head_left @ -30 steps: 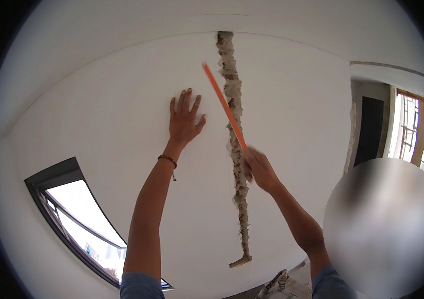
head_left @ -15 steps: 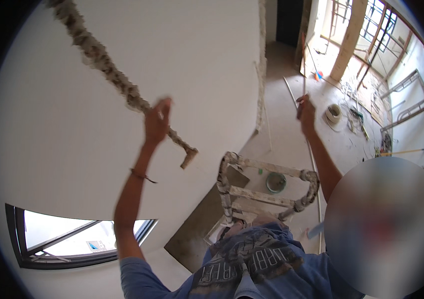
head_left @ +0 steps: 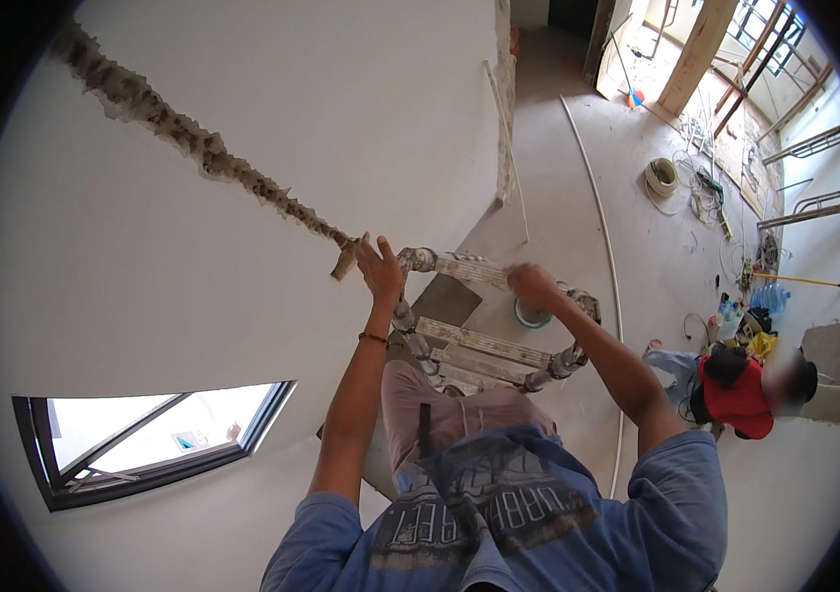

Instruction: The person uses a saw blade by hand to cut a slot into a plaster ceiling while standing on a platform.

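My left hand (head_left: pixel 378 268) is open, fingers stretched out, at the lower end of a rough groove (head_left: pixel 205 153) cut into the white wall. It lies beside the top corner of a paint-splattered ladder (head_left: pixel 484 340); whether it touches wall or ladder I cannot tell. Over the ladder's top rung, my right hand (head_left: pixel 535 286) is closed, its fingers curled and blurred. Whatever it holds, if anything, is hidden. Below this hand a round bucket (head_left: pixel 532 314) shows partly behind the ladder.
A co-worker in red (head_left: pixel 735 395) is low on the right, near bags and bottles. A long pale pipe (head_left: pixel 597 197) crosses the floor. Farther off lie a cable coil (head_left: pixel 661 177) and tools. A metal frame (head_left: pixel 819 187) leans by the right wall; a window (head_left: pixel 153 439) is at left.
My left hand has moved right and down along the groove to its end. My right hand has come down from the upper right to the ladder's top rung. The view has shifted.
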A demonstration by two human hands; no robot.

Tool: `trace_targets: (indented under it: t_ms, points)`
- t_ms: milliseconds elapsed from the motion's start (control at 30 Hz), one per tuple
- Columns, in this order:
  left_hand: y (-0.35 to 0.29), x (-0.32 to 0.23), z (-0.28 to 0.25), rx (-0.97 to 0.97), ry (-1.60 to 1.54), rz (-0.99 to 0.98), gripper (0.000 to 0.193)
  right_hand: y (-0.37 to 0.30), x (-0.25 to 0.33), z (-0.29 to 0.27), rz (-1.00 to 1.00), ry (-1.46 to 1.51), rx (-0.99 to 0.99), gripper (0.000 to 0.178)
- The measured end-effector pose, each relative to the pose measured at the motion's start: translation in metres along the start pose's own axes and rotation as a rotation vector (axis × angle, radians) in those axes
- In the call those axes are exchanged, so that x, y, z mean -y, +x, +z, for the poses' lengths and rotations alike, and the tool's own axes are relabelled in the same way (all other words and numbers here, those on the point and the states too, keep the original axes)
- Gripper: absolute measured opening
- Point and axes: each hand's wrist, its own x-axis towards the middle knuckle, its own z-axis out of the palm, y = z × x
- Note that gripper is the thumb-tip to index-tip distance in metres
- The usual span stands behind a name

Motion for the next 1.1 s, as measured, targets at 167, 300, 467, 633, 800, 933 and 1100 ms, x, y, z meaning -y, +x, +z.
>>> trace_targets:
  t_ms: [167,300,467,633,800,933,1100]
  points:
    - [-0.005,-0.006,-0.005,0.018,-0.013,-0.034,0.067,0.013,-0.012,-0.007,0.100,0.376,-0.188,0.032]
    - [0.002,-0.004,-0.005,0.293,-0.100,-0.171,0.068,0.011,-0.010,0.006,0.146,0.268,-0.097,0.036]
    - [0.012,0.043,-0.001,0.523,-0.194,-0.312,0.066,0.034,0.012,0.004,0.155,0.131,-0.070,0.046]
    - [0.003,0.030,0.004,0.633,-0.309,-0.305,0.056,0.079,0.048,-0.054,0.303,0.820,0.013,0.037]
    - [-0.009,0.049,0.009,0.509,0.075,0.169,0.048,0.106,0.157,-0.079,0.337,0.998,0.108,0.028]
    - [-0.003,0.014,0.000,0.560,-0.111,-0.144,0.057,0.107,0.209,-0.075,0.315,0.963,0.183,0.020]
    - [0.008,-0.016,-0.026,0.650,-0.231,-0.436,0.063,0.073,0.224,-0.091,0.562,0.864,0.054,0.023]
